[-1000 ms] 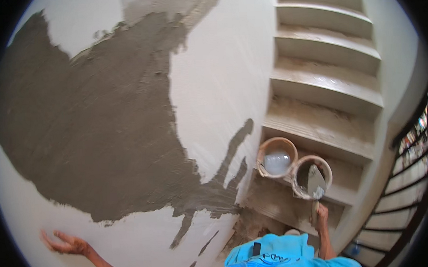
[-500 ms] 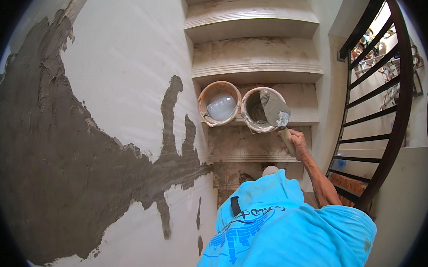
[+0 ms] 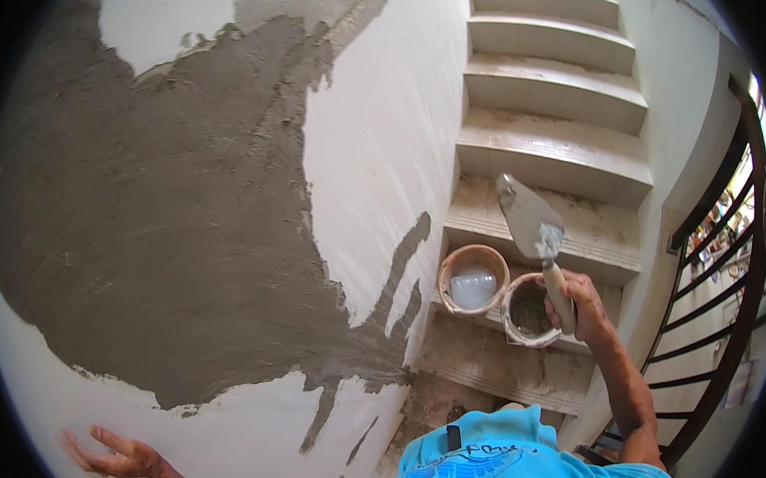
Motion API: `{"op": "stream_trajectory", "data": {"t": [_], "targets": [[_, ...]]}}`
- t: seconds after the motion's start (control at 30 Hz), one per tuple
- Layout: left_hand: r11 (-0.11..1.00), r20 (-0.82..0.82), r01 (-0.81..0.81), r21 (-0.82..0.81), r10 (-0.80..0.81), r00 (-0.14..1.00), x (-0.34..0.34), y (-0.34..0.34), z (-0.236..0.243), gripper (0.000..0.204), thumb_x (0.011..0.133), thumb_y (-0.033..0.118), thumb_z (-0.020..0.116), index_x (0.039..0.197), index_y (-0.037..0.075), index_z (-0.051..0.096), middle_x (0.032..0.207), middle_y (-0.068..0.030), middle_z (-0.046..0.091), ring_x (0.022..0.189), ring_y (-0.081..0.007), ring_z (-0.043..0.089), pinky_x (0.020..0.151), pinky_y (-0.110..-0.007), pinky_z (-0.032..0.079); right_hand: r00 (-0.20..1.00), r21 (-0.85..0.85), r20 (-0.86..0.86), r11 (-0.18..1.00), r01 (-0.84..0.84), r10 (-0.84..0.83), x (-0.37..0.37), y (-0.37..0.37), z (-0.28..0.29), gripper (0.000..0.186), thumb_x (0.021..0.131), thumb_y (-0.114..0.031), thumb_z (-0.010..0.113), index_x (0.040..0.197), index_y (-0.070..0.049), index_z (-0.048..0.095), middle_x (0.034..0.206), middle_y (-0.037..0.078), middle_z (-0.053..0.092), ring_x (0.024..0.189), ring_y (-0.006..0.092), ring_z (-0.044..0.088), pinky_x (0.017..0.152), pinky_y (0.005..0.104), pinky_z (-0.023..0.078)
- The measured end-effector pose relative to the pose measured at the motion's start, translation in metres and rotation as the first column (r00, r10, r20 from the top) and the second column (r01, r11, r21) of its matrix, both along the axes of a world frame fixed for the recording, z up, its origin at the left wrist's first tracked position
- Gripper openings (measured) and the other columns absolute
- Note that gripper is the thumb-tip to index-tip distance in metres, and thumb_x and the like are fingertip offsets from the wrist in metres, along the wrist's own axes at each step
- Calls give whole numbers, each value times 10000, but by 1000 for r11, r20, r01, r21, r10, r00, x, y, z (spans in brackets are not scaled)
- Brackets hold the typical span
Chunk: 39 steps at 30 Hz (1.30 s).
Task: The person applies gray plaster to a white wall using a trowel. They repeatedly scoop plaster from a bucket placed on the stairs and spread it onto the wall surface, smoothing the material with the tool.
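My right hand (image 3: 586,305) grips the handle of a trowel (image 3: 528,220), its blade raised and tipped up to the left above the stairs. A pale clump clings to the blade close to the handle. Below the trowel stands a bucket (image 3: 517,329) with grey mortar inside, partly behind my hand. Beside it, a second bucket (image 3: 472,250) holds cloudy water or a clear container; I cannot tell which. Far to the left, my left hand (image 3: 119,455) is held out with fingers apart and nothing in it, near the white lower wall. Wet grey mortar (image 3: 185,213) covers much of that wall.
Steps (image 3: 556,86) climb away beyond the buckets, their treads stained. A dark metal railing (image 3: 720,327) curves along the right side. Drips of mortar (image 3: 401,259) mark the white wall beside the buckets.
The trowel has risen out of the mortar bucket, held in my right hand. My left hand has come into view at the lower left. The view has swung toward the left wall.
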<state>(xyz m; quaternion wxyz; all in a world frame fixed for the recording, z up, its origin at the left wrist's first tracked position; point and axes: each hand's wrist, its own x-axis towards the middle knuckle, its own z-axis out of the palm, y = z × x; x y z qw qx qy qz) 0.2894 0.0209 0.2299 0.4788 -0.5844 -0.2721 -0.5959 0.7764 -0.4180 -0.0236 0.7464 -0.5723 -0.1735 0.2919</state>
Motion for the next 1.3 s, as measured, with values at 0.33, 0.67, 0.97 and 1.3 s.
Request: {"op": "stream_trajectory", "data": {"t": [0.33, 0.67, 0.97, 1.3], "targets": [[997, 1, 51, -50, -51, 999, 5, -5, -3, 388, 1076, 215, 530, 1404, 8, 530, 1495, -174, 504, 1424, -330, 436, 1200, -473, 339, 906, 131, 423, 989, -69, 8, 98, 139, 160, 331, 904, -240, 578, 1085, 31, 637, 772, 86, 606, 589, 119, 582, 474, 280, 469], [996, -3, 62, -67, -62, 998, 2, -5, -6, 365, 1058, 155, 560, 1395, 20, 526, 1504, -172, 502, 1435, -327, 437, 1203, -466, 351, 923, 27, 372, 995, 100, -103, 131, 219, 203, 206, 848, -119, 616, 989, 26, 656, 780, 85, 613, 579, 146, 589, 453, 312, 473], [998, 6, 6, -68, -6, 1000, 3, -6, -6, 362, 1041, 148, 572, 1386, 44, 532, 1499, -167, 515, 1423, -322, 463, 1183, -492, 398, 876, -65, 459, 978, 197, -146, 133, 246, 216, 244, 851, -139, 637, 1032, 20, 673, 749, 52, 595, 575, 129, 587, 447, 285, 483], [993, 33, 51, -111, -48, 998, 6, -8, -8, 369, 1047, 143, 568, 1404, 67, 517, 1509, -149, 497, 1442, -320, 426, 1182, -485, 421, 695, -72, 698, 950, 305, -171, 103, 269, 224, 348, 868, -134, 687, 1169, 35, 650, 697, 45, 575, 512, 133, 556, 407, 294, 472]]}}
